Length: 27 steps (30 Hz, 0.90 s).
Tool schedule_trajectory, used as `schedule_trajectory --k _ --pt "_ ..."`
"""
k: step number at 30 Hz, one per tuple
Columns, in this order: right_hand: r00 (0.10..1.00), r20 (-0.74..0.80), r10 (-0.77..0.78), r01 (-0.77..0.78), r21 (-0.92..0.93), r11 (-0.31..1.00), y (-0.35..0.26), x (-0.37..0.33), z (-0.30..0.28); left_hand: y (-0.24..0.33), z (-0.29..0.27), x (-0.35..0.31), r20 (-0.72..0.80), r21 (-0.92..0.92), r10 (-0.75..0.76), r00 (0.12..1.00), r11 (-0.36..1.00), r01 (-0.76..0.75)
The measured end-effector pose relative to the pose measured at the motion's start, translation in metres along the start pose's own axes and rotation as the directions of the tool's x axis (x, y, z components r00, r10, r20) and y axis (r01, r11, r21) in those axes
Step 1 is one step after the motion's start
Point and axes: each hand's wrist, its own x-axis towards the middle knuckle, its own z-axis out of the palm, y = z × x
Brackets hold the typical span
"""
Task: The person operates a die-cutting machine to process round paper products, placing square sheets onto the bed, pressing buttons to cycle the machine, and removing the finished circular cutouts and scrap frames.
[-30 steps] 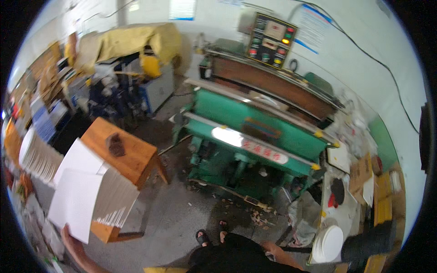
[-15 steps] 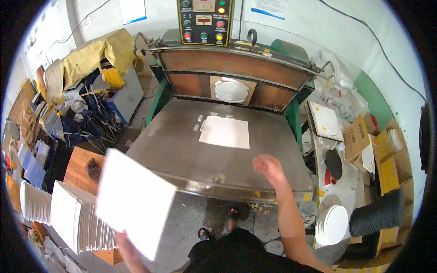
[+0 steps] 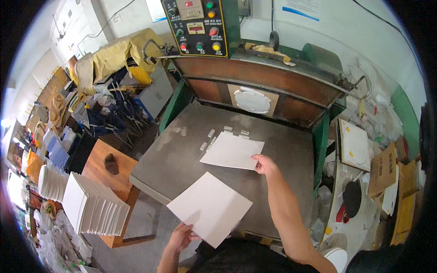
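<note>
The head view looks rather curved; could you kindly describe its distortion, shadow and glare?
Head view: black corners, and the raised brown plate bows along its top edge; head view: soft shadow on the white sheet in the left hand; head view: washed-out glare at the far left.

Right hand (image 3: 264, 164) extended forward, pinching; left hand (image 3: 183, 236) lower, gripping.

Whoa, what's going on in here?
A person is handling two white sheets. The left hand holds the first sheet near the front of a machine's flat grey bed. The right hand grips the corner of the second sheet, which is at the bed, beside small blocks. More sheets are stacked on a wooden stool.
</note>
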Motion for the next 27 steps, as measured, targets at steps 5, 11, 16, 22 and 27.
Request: schedule_trajectory --k 5,11,16,22,27 --pt "0.913 0.173 -0.368 0.385 -0.071 0.920 -0.015 -0.126 -0.037 -0.013 0.062 0.110 0.043 -0.088 0.090 0.995 0.992 -0.086" --pt "0.767 -0.200 -0.610 0.595 -0.134 0.792 0.029 -0.277 -0.175 -0.004 0.127 0.263 -0.029 -0.168 0.033 0.999 0.985 -0.038" --pt "0.627 -0.481 -0.613 0.597 -0.208 0.775 0.128 -0.366 -0.260 -0.012 0.146 0.255 -0.069 0.108 0.134 0.989 0.986 -0.126" --pt "0.607 -0.554 -0.569 0.123 -0.642 0.756 0.154 -0.431 -0.185 -0.039 0.221 0.268 0.426 0.905 0.609 0.669 -0.296 -0.307" --pt "0.549 -0.666 -0.505 0.156 -0.512 0.845 0.141 -0.461 -0.088 -0.041 0.240 0.327 0.490 0.825 0.405 0.772 -0.501 -0.261"
